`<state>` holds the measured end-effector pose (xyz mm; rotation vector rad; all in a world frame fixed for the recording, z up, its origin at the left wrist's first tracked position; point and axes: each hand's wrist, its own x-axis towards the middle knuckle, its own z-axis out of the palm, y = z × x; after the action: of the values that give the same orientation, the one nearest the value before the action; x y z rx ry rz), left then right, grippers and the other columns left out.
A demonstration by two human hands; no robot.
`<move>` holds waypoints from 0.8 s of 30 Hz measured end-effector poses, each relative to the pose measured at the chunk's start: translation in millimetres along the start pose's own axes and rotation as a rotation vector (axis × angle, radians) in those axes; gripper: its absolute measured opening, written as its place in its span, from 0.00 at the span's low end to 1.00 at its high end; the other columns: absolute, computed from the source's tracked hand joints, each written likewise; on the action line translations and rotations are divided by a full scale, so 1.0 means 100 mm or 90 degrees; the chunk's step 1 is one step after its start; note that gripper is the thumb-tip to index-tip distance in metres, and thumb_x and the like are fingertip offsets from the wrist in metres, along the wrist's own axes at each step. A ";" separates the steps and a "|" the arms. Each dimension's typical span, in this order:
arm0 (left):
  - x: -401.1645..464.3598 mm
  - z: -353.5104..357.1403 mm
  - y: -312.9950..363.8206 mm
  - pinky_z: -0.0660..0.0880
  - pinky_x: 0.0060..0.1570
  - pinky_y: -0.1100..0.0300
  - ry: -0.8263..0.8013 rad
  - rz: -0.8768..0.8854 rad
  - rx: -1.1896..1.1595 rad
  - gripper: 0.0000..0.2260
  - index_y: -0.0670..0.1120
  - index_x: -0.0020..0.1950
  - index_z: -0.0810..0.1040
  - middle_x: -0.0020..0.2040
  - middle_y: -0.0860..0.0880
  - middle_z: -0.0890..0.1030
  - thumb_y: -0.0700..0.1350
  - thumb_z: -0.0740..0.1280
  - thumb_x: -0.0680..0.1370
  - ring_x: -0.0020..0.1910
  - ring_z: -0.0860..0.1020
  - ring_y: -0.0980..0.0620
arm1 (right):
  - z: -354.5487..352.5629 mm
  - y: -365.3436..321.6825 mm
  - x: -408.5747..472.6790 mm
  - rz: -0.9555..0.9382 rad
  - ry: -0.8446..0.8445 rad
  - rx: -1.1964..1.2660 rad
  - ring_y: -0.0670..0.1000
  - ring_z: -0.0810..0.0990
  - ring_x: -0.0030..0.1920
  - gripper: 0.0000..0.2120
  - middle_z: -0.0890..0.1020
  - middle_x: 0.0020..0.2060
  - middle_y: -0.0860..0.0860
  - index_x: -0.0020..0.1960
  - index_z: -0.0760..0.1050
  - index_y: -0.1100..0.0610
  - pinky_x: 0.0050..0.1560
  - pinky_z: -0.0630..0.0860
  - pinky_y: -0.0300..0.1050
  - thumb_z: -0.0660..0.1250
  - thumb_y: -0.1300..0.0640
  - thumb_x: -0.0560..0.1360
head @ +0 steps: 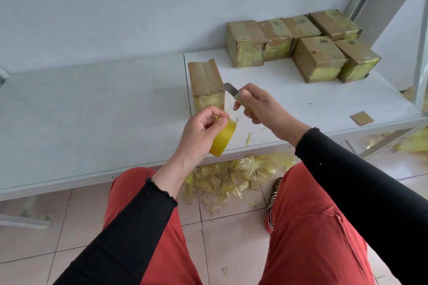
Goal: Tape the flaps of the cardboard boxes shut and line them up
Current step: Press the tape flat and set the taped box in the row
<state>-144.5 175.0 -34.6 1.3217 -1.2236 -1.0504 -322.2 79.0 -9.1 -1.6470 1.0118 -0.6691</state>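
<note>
Left hand curled round a yellow tape roll, thumb and fingertips pinching at the roll's upper rim; loose tape end too clear to make out. Right hand just right of the roll, closed on a utility knife with a dotted green handle, blade pointing up-left toward the near box; blade tip touching the box or just short of it, hard to tell. Black sleeves on both forearms, red trousers below.

Near box just beyond the roll, standing on the white surface beside a dark seam between two panels, top flaps folded down with tape along them, one flap corner lifting at the far end. Six taped boxes well beyond and right of the roll, close-packed in two rows by the pale wall. Small cardboard scrap lying far right of the roll near the surface's edge. Thin yellow shred just right of the roll at the front edge.

Heap of yellow tape scraps on the tiled floor below the roll, partly hidden under the surface and between the knees; more yellow waste at the far right, cut off by the frame. One patterned shoe partly hidden by the right leg. White frame upright at top right, cropped.
</note>
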 end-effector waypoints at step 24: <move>0.33 0.90 -0.33 0.68 0.70 0.47 -0.166 0.251 0.613 0.22 0.43 0.67 0.68 0.63 0.44 0.81 0.45 0.73 0.78 0.62 0.79 0.42 | -0.70 0.74 0.05 0.154 0.274 0.014 0.42 0.71 0.32 0.10 0.75 0.35 0.47 0.49 0.81 0.54 0.34 0.68 0.35 0.62 0.62 0.83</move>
<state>-226.2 132.0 -76.6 1.5436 -2.2382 -0.3204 -398.9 34.0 -58.3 -1.3582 1.4779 -0.8860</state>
